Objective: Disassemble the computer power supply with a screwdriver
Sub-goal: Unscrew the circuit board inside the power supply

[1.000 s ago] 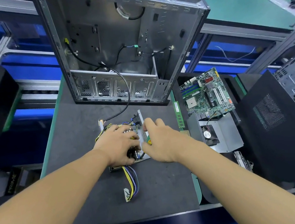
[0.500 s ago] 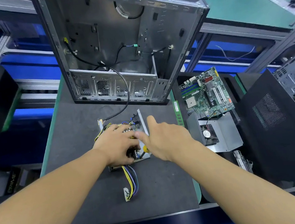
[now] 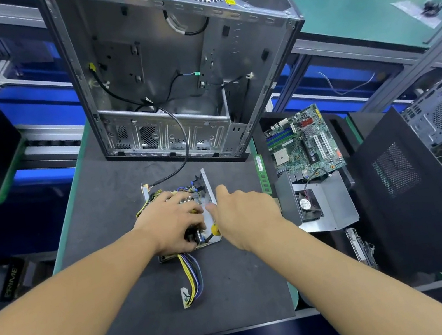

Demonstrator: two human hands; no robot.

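Observation:
The open power supply [image 3: 206, 185] lies on the black mat [image 3: 137, 300], its circuit board exposed and one metal side wall standing up. My left hand [image 3: 173, 223] lies over the board with fingers curled round the parts inside, hiding most of them. My right hand [image 3: 247, 215] is at the supply's right wall and grips a yellow-handled screwdriver [image 3: 214, 229], index finger stretched forward. Only a bit of the handle shows under the palm; the tip is hidden. A bundle of yellow, blue and black wires [image 3: 189, 273] trails from the supply towards me.
An empty grey computer case [image 3: 182, 70] stands behind the supply, one black cable running down to it. To the right lie a RAM stick [image 3: 262, 174], a green motherboard [image 3: 302, 144], a metal cover with a fan [image 3: 321, 205] and a black side panel [image 3: 410, 193].
My right hand has slid towards me along the supply's right wall, and the screwdriver handle now shows lower, near the front corner. My left hand has stayed on the board.

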